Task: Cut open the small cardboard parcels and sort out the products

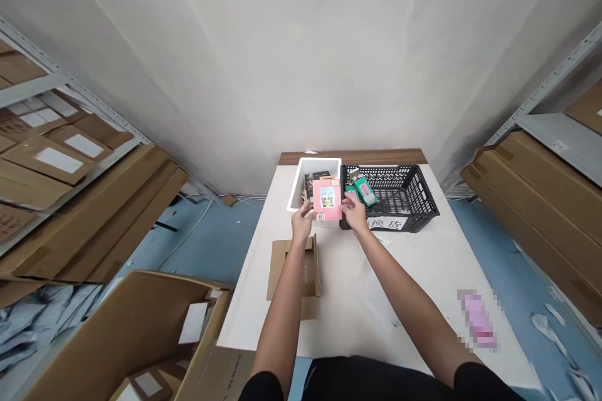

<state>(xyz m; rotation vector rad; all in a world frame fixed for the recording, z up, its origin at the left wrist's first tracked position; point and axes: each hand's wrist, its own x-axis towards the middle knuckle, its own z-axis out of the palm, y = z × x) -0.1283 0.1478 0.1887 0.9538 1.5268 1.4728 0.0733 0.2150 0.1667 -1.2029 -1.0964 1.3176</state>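
Observation:
A pink, square, flat package [327, 200] with a picture in its middle and a barcode at its lower left is held up in front of the white bin [292, 195]. My left hand [302, 223] grips its lower left edge. At the right edge, my right hand [355, 213] has its fingers closed on the package too. Behind it, dark packages [309, 185] lie in the bin. Beside the bin, a black mesh basket [420, 195] holds green boxes [365, 191] with pink panels. Below my left hand, an opened cardboard box [277, 269] lies on the table.
The white table [348, 326] stands against a grey wall. A blurred pink item [478, 321] lies at its right side. A large open carton [136, 326] with boxes inside is at the lower left. Shelves with cartons [56, 160] flank both sides.

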